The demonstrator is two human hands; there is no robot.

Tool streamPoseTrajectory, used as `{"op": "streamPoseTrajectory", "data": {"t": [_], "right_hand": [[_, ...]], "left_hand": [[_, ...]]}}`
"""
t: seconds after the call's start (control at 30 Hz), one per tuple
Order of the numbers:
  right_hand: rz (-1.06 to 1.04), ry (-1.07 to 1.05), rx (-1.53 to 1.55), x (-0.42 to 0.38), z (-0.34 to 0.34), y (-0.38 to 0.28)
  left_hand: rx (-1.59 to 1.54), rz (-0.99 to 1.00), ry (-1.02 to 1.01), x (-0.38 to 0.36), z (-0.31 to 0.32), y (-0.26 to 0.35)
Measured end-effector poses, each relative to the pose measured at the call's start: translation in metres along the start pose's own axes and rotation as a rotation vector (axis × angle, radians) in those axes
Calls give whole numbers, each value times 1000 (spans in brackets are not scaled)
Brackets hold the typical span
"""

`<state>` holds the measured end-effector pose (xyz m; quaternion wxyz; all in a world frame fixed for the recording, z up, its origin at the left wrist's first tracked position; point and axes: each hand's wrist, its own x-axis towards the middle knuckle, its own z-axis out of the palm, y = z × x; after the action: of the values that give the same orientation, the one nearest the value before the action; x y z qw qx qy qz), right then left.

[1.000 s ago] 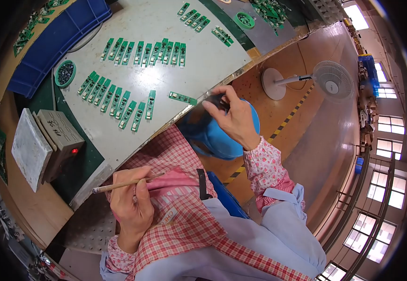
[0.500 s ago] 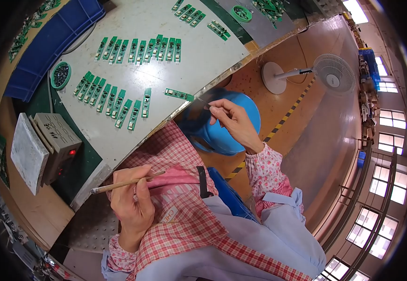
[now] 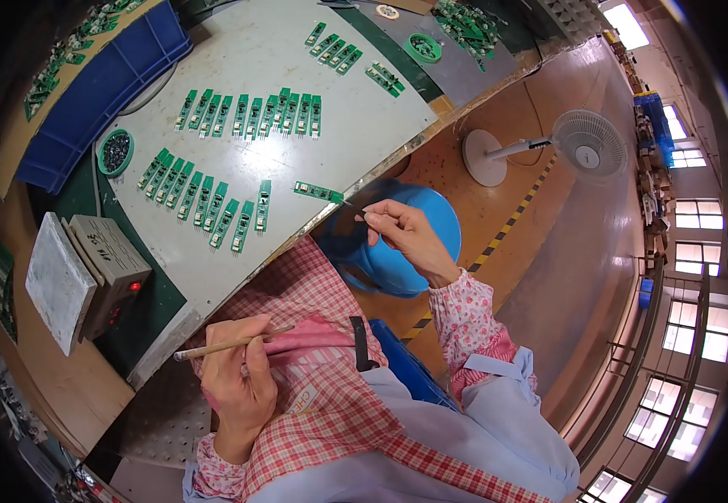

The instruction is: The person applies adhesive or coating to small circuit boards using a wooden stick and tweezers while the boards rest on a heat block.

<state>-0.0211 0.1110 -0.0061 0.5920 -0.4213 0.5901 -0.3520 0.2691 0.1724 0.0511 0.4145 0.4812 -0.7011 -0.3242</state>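
My left hand is closed round a slim wooden stick, over the red checked apron. Its pale blunt end points left and its thin end right. My right hand pinches a thin tool with a dark grip and fine metal tip, just beyond the table edge. That tip reaches the right end of a single green circuit board lying crosswise near the edge. Left of it, a slanting row of narrow circuit boards lies on the grey-white tabletop. Another row lies farther back.
A green dish of small dark parts and a box-shaped device with a lit red display stand at left, near a blue bin. Another green dish is at the back. A blue stool and fan stand beyond the edge.
The view has shifted slightly, so the table sits lower in it. My right hand with its tool has come a little closer to the single board. My left hand keeps the stick.
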Motion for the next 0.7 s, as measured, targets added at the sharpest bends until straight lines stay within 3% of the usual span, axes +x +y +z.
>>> {"op": "streamPoseTrajectory", "data": {"t": [0.43, 0.7], "right_hand": [[-5, -3, -4, -21, 4, -23], [-15, -82, -38, -27, 33, -68]], "left_hand": [[-66, 38, 38, -2, -5, 2], [-73, 140, 177, 1, -33, 14]]}}
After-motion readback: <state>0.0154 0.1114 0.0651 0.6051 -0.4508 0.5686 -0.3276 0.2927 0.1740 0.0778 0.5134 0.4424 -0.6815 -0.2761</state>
